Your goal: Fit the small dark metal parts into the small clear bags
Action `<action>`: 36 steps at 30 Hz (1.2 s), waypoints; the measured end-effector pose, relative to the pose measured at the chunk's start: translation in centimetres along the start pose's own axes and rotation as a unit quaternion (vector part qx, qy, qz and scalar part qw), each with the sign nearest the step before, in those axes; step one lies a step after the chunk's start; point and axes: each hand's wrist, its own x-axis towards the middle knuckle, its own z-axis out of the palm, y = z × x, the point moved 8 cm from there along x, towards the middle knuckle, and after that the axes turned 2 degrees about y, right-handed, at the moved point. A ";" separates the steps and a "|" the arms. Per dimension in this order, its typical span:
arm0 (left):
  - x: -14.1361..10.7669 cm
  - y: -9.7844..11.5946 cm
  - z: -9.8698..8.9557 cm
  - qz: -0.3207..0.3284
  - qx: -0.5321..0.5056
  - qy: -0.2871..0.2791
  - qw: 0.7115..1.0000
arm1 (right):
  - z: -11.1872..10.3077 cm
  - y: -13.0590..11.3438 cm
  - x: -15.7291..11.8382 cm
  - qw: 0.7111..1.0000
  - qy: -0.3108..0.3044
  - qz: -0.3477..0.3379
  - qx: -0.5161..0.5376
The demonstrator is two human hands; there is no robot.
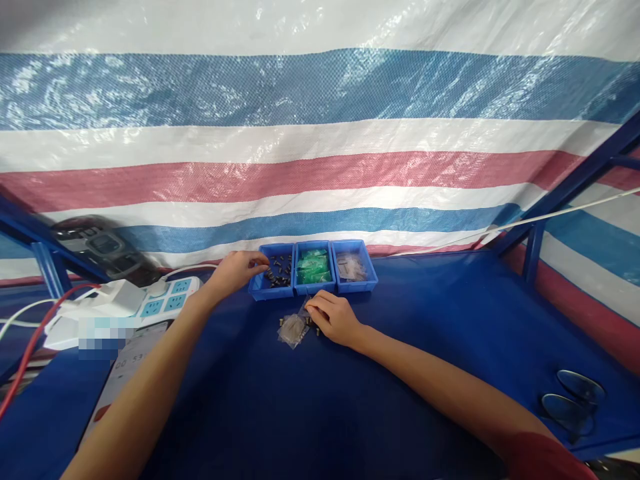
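My left hand (239, 272) reaches over the left rim of a blue bin (257, 291) that holds dark screws (281, 271). Its thumb and fingers are drawn together, and whatever is between them is too small to make out. On the table in front of the bins, my right hand (336, 319) is closed, its fingertips at a small clear plastic bag (303, 308). Beside these fingertips lie a few loose screws (318, 331). Just left of them rests a pile of small clear bags (293, 330).
Green packets (313, 267) fill the middle bin, and clear bags (351, 267) the right one. A power strip (173, 299) with plugs and a phone (125, 373) lie at left. Glasses (573, 403) rest at right. A striped tarp (320, 180) hangs behind the blue table (280, 413).
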 end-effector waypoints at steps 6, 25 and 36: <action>0.0 -0.1 0.0 -0.005 -0.003 0.001 1.000 | 0.0 0.0 0.0 1.000 -0.001 0.002 -0.003; 0.2 -0.5 0.2 -0.010 -0.012 -0.004 1.000 | 0.0 0.1 0.0 1.000 -0.004 0.002 -0.001; 0.1 -0.1 0.1 -0.004 0.012 -0.001 1.000 | 0.0 0.1 0.0 1.000 -0.003 0.003 0.001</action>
